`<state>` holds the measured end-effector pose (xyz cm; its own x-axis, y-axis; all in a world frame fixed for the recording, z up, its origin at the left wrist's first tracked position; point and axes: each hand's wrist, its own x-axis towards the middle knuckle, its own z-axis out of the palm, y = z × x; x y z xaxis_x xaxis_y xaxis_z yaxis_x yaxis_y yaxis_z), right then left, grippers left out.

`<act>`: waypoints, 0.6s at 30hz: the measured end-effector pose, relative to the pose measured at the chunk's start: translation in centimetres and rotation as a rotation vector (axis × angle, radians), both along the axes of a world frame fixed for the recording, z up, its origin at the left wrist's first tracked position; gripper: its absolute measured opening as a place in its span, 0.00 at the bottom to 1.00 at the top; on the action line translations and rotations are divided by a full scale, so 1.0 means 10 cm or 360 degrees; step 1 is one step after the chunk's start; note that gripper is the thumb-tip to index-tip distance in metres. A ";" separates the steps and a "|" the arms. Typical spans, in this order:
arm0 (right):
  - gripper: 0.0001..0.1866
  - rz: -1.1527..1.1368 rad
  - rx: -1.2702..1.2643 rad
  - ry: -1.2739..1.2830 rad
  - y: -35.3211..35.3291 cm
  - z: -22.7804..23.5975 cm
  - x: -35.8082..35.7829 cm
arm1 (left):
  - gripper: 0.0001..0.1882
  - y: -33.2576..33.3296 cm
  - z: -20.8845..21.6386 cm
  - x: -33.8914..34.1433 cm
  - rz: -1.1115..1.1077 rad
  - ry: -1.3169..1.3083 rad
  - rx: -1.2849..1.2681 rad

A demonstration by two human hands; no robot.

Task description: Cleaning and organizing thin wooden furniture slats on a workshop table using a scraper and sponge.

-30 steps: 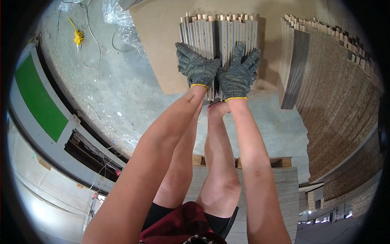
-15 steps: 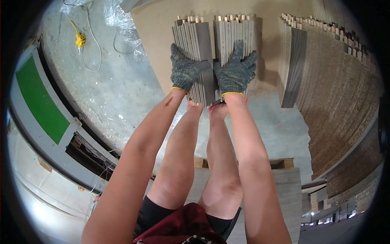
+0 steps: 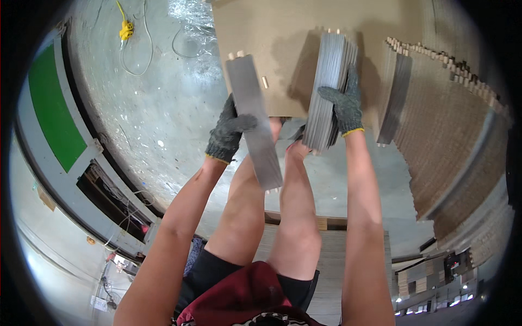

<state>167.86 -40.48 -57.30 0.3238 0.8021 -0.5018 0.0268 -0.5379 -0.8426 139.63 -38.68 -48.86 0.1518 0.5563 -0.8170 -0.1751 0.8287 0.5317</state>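
My left hand (image 3: 224, 133), in a dark grey knit glove, grips a grey wood-grain board (image 3: 254, 117) by its left edge, thumb across the broad face. Pale wooden dowels stick out of both its ends; whether more boards lie beneath it, I cannot tell. My right hand (image 3: 348, 106), gloved alike, is closed round the right side of a stack of narrow grey boards (image 3: 328, 70), which tilts slightly, its thumb over the boards' edges. Dowel tips show at the stack's far end. One loose dowel (image 3: 265, 82) lies between the two hands.
A brown board surface (image 3: 261, 27) lies beyond my hands. At right stands a long row of stacked boards (image 3: 435, 125) with dowel ends. Clear plastic wrap (image 3: 193, 27), a yellow socket block (image 3: 126, 30) and its cable lie on the floor at left. Green-panelled equipment (image 3: 54, 103) stands at far left.
The two bundles that stood side by side are now apart. My left hand has brought its boards nearer me, broad face up; my right hand has shifted right with its stack. The loose dowel has appeared.
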 end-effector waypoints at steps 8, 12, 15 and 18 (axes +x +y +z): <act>0.37 -0.0472 -0.0622 0.1711 -0.85 1.65 -0.19 | 0.35 -0.72 1.37 -0.89 0.0740 -0.0610 -0.0233; 0.31 -0.0448 -0.0797 0.1687 -1.23 2.61 -0.29 | 0.38 -0.96 2.30 -1.08 0.1170 -0.0870 -0.0178; 0.33 -0.0449 -0.0745 0.1561 -1.43 3.26 -0.34 | 0.38 -1.01 2.86 -1.23 0.1377 -0.0961 -0.0060; 0.35 -0.0269 -0.0745 0.1748 -1.45 3.66 -0.42 | 0.38 -0.99 3.33 -1.37 0.1440 -0.0993 0.0022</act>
<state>163.69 -55.01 -20.74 -0.3747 0.4574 -0.8065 -0.6823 -0.7250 -0.0942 125.90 -48.54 -15.59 0.0672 0.6786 -0.7314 -0.9563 0.2528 0.1467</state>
